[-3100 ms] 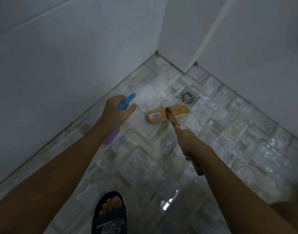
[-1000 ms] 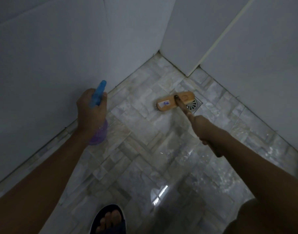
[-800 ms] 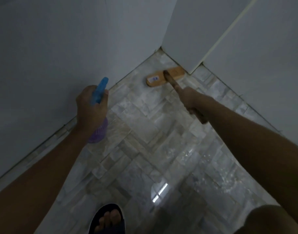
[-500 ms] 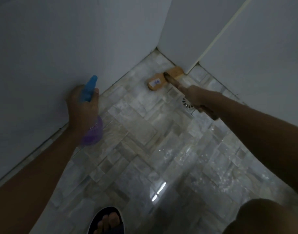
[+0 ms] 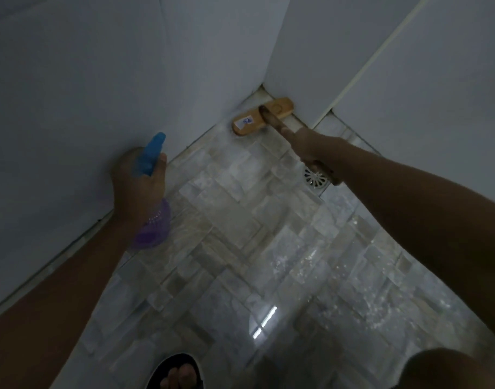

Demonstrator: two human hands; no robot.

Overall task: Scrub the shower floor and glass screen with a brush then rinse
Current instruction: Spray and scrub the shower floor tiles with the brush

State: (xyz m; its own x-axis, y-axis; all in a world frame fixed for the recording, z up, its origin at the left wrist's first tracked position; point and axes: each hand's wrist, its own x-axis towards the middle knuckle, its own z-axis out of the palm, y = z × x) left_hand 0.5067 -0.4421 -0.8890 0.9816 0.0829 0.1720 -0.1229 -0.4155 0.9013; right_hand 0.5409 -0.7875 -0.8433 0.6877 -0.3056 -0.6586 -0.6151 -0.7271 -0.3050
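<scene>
Right hand [image 5: 310, 148]: clenched round the wooden handle [image 5: 275, 123] of a scrubbing brush, arm stretched out toward the far corner of the shower.

Brush head [image 5: 261, 116]: just beyond the right hand's knuckles, lying flat on the tiles where two walls [image 5: 100, 94] meet; its far end is tucked against the foot of the right-hand wall, and a small white-and-blue sticker sits on the nearer end.

Handle: runs from the middle of the brush head back through the fist, its butt end jutting out behind the hand.

Left hand [image 5: 139, 183]: wrapped round the neck of a spray bottle [image 5: 153, 228], the blue trigger head rising above the fingers and the purple see-through body hanging below the palm.

Spray bottle: held off the floor close to the left wall, well apart from the brush and the right hand.

Drain [image 5: 315, 178]: round metal grate just below the right wrist, partly hidden by the handle's end.

Shower floor [image 5: 240, 234]: grey stone-pattern tiles, wet and glinting nearer the person than both hands.

Foot [image 5: 176, 373]: toes in a dark sandal at the bottom edge, behind the left arm.
</scene>
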